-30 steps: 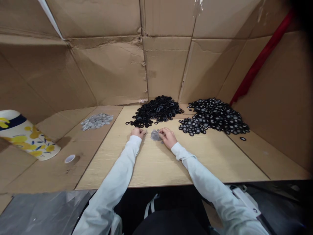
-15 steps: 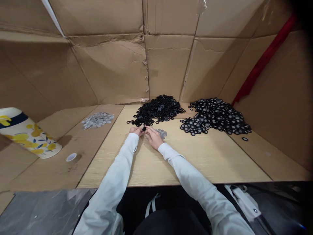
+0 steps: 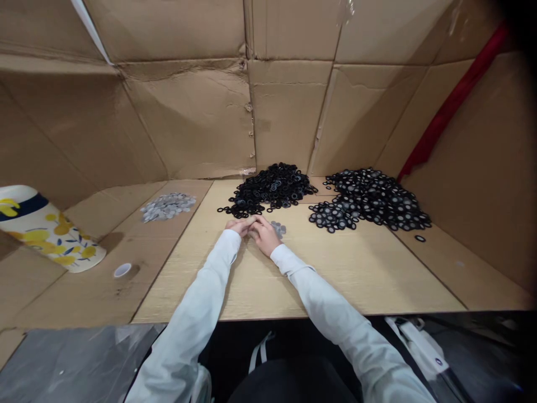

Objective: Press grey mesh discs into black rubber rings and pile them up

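Note:
My left hand [image 3: 240, 225] and my right hand [image 3: 265, 235] meet at the fingertips, just in front of a heap of black rings [image 3: 272, 187]. Both hands are closed, with their fingers pressed together. A black ring showed between them half a second ago; the fingers now cover it. Right beside my right hand lies a small cluster of translucent grey discs [image 3: 278, 228], partly hidden behind it.
Farther left is a pile of grey discs [image 3: 168, 206]. Black rings with pale centres [image 3: 373, 198] form a large heap at the right. A white tape roll [image 3: 122, 270] and a floral cylinder [image 3: 62, 235] stand at the left. Cardboard walls [image 3: 188, 123] enclose the table.
My hands have closed in on each other, and the right fingers have come over the left fingertips. The black ring between them has gone from sight.

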A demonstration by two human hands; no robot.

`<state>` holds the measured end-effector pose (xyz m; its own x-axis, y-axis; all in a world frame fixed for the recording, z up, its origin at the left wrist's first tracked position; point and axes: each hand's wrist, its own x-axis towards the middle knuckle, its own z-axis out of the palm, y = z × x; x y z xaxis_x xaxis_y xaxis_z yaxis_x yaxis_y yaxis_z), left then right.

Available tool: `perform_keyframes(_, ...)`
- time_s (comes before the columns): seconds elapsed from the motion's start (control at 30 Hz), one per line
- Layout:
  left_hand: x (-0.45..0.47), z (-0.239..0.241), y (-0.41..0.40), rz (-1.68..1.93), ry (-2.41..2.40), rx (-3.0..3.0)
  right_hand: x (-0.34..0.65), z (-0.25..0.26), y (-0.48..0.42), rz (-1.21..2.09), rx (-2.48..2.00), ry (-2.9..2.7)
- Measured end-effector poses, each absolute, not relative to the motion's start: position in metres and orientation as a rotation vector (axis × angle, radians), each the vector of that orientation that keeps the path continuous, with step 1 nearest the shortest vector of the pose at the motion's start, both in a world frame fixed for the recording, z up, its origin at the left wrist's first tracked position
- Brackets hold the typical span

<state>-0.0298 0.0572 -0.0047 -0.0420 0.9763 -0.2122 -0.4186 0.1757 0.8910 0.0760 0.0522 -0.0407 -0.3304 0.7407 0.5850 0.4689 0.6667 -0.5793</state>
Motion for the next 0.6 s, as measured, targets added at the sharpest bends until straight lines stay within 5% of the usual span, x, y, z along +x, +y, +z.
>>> perform_keyframes(0.6, -0.0343, -0.0069, 0.0587, 1.493, 1.172, 0.568, 0.0764, -0.0415, 0.0514, 0.409, -1.087, -2.062)
